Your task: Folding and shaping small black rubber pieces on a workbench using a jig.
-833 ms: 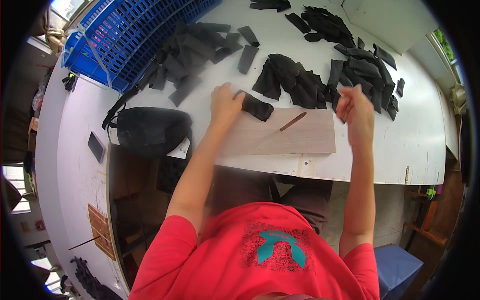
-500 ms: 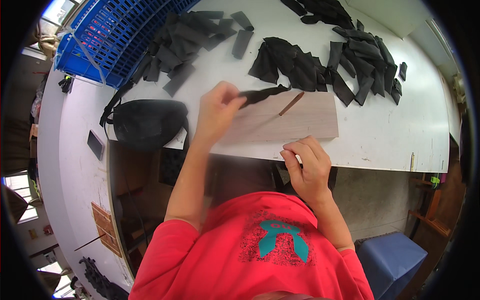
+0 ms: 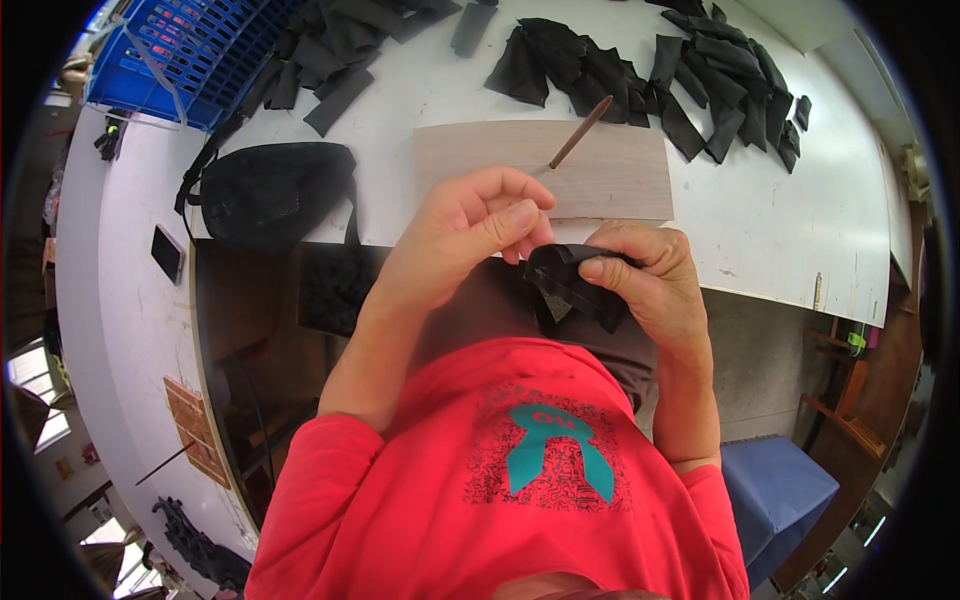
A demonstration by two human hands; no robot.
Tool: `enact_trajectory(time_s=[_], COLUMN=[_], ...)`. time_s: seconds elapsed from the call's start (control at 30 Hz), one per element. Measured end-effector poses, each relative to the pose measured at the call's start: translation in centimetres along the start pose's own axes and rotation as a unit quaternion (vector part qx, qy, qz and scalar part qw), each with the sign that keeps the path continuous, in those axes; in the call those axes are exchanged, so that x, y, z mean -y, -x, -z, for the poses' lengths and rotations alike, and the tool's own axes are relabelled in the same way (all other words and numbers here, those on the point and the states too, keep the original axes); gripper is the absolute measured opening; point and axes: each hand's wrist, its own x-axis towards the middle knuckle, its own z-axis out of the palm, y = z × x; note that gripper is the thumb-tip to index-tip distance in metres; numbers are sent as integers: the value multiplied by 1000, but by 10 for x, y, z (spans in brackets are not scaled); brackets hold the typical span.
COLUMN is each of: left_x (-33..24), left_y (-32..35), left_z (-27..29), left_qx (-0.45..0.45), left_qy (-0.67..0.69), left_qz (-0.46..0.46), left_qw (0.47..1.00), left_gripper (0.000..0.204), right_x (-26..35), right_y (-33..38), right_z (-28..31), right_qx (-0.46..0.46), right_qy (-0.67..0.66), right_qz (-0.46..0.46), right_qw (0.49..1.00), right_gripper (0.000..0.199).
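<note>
My right hand (image 3: 655, 285) pinches a folded black fabric piece (image 3: 575, 280) between thumb and fingers, just off the table's front edge and above my lap. Close beside it on the left is my left hand (image 3: 480, 230), its fingers loosely curled and apart with nothing visible in them; the lower fingertips come near the cloth's edge. Behind both hands a pale wooden board (image 3: 610, 185) lies on the white table (image 3: 780, 235). From the board a slim brown stick (image 3: 582, 132) slants up.
Black fabric pieces (image 3: 575, 65) lie behind the board, with a heap of black strips (image 3: 730, 90) to their right. At the far left are dark grey strips (image 3: 340, 45), a blue basket (image 3: 190, 60), a black bag (image 3: 275, 190) and a phone (image 3: 167, 255). A blue-covered stool (image 3: 775, 495) stands lower right.
My left hand held a black strip over the board; now it is lower and nearer me, without it. My right hand now grips black fabric. The view has shifted, moving the table upward.
</note>
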Motion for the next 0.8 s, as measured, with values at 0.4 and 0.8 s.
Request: enact_trajectory(time_s=[0.4, 0.8], left_x=[-10, 15], left_y=[-6, -5], left_z=[-1, 10], left_qx=[125, 119], left_qy=[-112, -17], left_qz=[92, 150], left_qw=[982, 981], left_gripper=[10, 14], right_x=[-12, -18], right_y=[1, 0], right_z=[14, 10], right_qx=[98, 78], right_qy=[24, -72], right_qz=[-70, -101], right_qw=[992, 989], right_gripper=[19, 9])
